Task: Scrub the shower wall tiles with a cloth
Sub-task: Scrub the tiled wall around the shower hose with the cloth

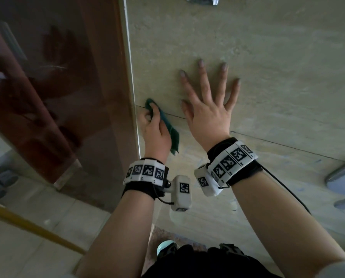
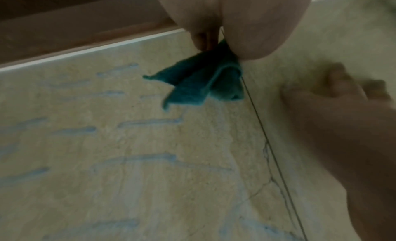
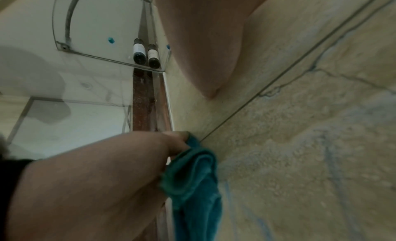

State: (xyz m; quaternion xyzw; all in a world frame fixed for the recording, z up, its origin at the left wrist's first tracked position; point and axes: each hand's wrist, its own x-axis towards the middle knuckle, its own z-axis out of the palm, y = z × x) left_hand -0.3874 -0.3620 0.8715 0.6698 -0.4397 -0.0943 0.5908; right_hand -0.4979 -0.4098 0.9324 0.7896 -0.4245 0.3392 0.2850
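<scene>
A folded teal cloth (image 1: 168,128) (image 2: 203,80) (image 3: 193,182) lies against the beige tiled shower wall (image 1: 268,67), close to its left edge and on a grout line (image 1: 175,114). My left hand (image 1: 154,125) grips the cloth and holds it to the tile. My right hand (image 1: 207,97) lies flat on the wall just right of it, fingers spread. Blue streaks (image 2: 150,121) (image 3: 334,173) mark the lower tile below the cloth.
A reddish-brown glass panel (image 1: 57,87) stands left of the wall's edge. Metal fittings (image 1: 342,177) jut from the wall at lower right, another (image 1: 202,0) at the top. A glass shelf (image 3: 102,41) with two dark bottles (image 3: 146,54) shows in the right wrist view.
</scene>
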